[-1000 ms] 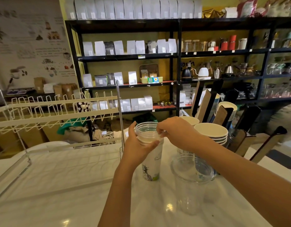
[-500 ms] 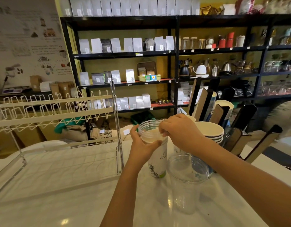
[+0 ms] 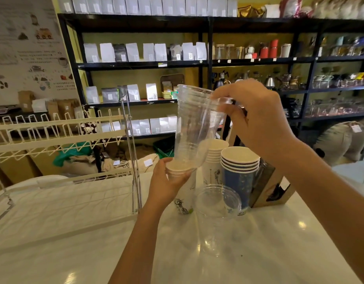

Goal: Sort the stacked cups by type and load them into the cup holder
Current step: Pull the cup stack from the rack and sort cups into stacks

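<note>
The cup holder [image 3: 60, 136], a white wire rack with rows of loops, stands on the marble counter [image 3: 279, 253] well to the left of my left hand, its clear upright panel [image 3: 134, 160] just beside that wrist. I see no cups loaded in it.

My right hand [image 3: 257, 119] is raised above the left and closed on the rim of a stack of clear plastic cups [image 3: 195, 128], tilted, its base hanging just over the paper cups below. To the right of it and lower stand a stack of blue paper cups [image 3: 239, 173] and, touching them, a stack of white printed paper cups [image 3: 213, 160]. Beyond those, under my right forearm, leans a brown cardboard carrier [image 3: 269, 187].

My left hand [image 3: 166, 183] is wrapped around the top of another white paper cup stack [image 3: 182, 193] resting on the counter, thumb and fingers clasping just under the rim. Just right of that hand, nearer me, a single clear plastic cup [image 3: 217, 214] stands upright and free on the counter.
</note>
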